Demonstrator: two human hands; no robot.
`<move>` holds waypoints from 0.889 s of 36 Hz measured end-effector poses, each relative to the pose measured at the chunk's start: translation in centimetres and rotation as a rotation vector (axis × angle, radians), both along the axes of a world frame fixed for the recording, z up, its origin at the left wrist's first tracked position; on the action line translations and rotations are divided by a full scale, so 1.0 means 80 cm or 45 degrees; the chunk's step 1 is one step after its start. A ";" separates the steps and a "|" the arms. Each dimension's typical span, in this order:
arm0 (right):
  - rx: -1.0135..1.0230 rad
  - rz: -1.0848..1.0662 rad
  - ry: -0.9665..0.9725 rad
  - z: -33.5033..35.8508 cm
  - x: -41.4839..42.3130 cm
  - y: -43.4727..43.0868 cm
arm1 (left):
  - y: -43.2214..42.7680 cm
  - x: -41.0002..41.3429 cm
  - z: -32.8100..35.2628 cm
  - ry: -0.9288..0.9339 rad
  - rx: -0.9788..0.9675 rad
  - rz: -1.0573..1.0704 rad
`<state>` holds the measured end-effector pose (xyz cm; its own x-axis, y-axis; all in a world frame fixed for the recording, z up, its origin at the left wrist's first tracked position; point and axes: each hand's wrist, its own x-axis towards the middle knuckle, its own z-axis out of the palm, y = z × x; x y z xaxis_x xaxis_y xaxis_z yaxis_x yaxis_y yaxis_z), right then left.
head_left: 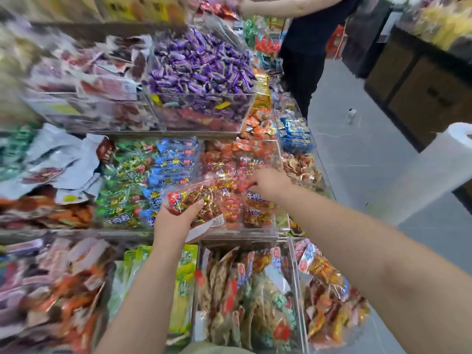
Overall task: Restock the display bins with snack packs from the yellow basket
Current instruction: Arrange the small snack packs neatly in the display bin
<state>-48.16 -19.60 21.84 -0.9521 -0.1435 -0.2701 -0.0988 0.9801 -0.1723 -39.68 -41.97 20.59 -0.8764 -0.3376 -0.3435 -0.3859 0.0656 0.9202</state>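
Three tiers of clear bins fill the frame from left to centre. Top tier: purple candies (201, 70) at upper centre. Middle tier: green and blue packs (143, 180) at centre left, then the red-pack bin (245, 229) at centre, piled with red and orange packs. Bottom tier: yellow-green packs (184, 282), brown packs (229, 302) standing on edge, orange packs (329, 290) at lower right. The whole left side is motion-blurred and not readable. A second person (306, 47) in dark clothes stands at upper right, close to the far end of the shelf, arm reaching over the top bins. A white roll (439, 169) sits at the right edge.

Your left hand (176, 221) grips a snack pack (196, 200), red with a clear window, fingers and thumb wrapped round its near end, just over the front left corner of the red-pack bin. Your right hand (270, 183) is in the same bin at its right side, fingers bent down onto the packs. It is blurred, so you cannot tell if it pinches one or only touches. The hands are apart, with the pile between them.

Clear walls stand round the red packs and the top is open. Grey floor (357, 149) runs down the right of the shelf, between the bins and the roll, so the room is on that side.
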 end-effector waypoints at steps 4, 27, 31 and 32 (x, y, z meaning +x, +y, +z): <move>0.159 0.013 -0.196 -0.048 -0.014 -0.018 | -0.010 -0.007 -0.001 -0.020 -0.048 -0.027; 0.764 0.282 -0.092 -0.165 -0.024 0.016 | 0.006 -0.083 -0.017 -0.148 0.015 -0.252; 0.638 0.150 -0.215 -0.165 -0.022 0.011 | 0.008 -0.086 -0.019 -0.129 0.059 -0.244; 0.606 0.126 -0.245 -0.165 -0.021 0.009 | 0.008 -0.087 -0.020 -0.125 0.064 -0.241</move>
